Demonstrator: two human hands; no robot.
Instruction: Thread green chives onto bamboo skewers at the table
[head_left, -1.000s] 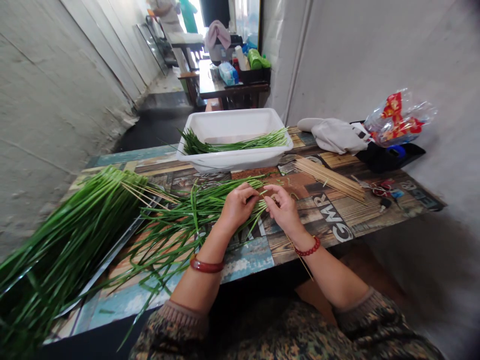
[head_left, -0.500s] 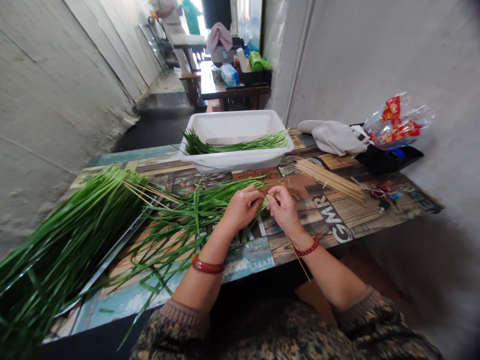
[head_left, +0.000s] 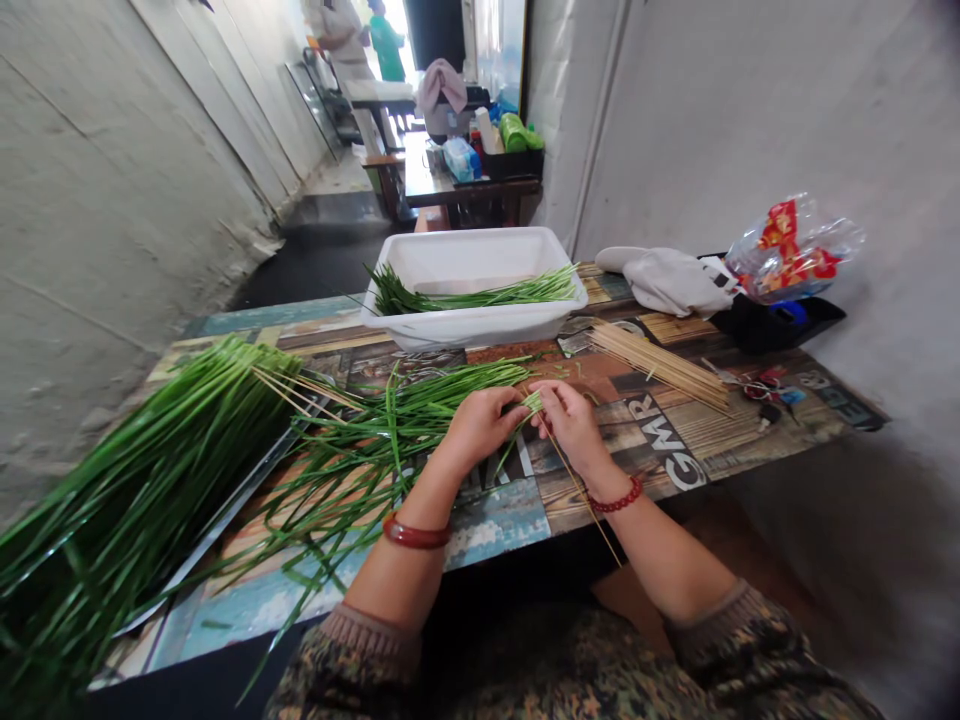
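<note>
My left hand (head_left: 484, 420) is closed around green garlic chives, their pale cut ends (head_left: 533, 402) poking out toward the right. Against those ends press the fingers of my right hand (head_left: 570, 418). A thin bamboo skewer (head_left: 576, 478) runs from my right fingertips down past the wrist, over the table's front edge. Its tip is hidden among the fingers. Loose garlic chives (head_left: 375, 430) spread over the table left of my hands. Farther left lies a thick pile of garlic chives (head_left: 172, 430) on a metal tray (head_left: 217, 530), with several skewers (head_left: 289, 395) across its near end.
A white plastic tub (head_left: 472, 325) with chives inside stands at the back. More bamboo skewers (head_left: 660, 368) lie to the right, beside keys (head_left: 769, 400). Beyond them are a pale cap (head_left: 667, 280) and a clear plastic bag (head_left: 795, 250). Two people stand far off near the doorway.
My right hand has turned and its fingers now reach over the chive ends, which show more clearly between the hands. The skewer below it shows along more of its length.
</note>
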